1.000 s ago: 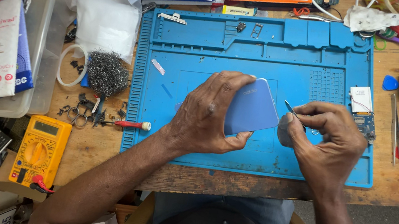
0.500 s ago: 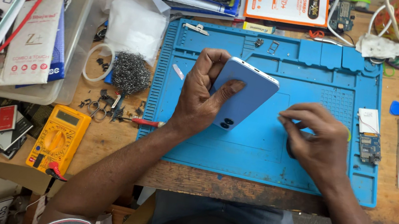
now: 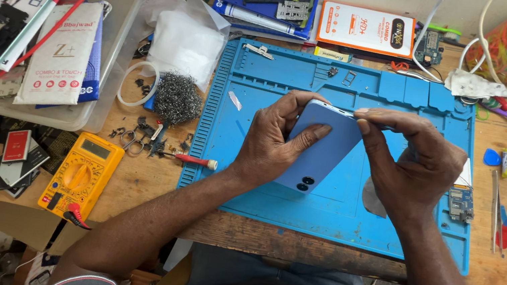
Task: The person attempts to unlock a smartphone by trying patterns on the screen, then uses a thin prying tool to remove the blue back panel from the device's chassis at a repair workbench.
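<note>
We grip a light-blue smartphone (image 3: 320, 148), back side up, above the blue silicone repair mat (image 3: 260, 184): left hand (image 3: 274, 140) wraps its edge, right hand (image 3: 409, 164) pinches the top corner. Red-handled screwdriver (image 3: 193, 160) lies nearby.

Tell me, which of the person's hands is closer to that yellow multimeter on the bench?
Left. The left hand grips the blue phone on the side toward the yellow multimeter; the right hand is farther across.

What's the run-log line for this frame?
left hand: grips blue phone, back up | right hand: fingertips on phone's top edge | under: blue mat
</note>
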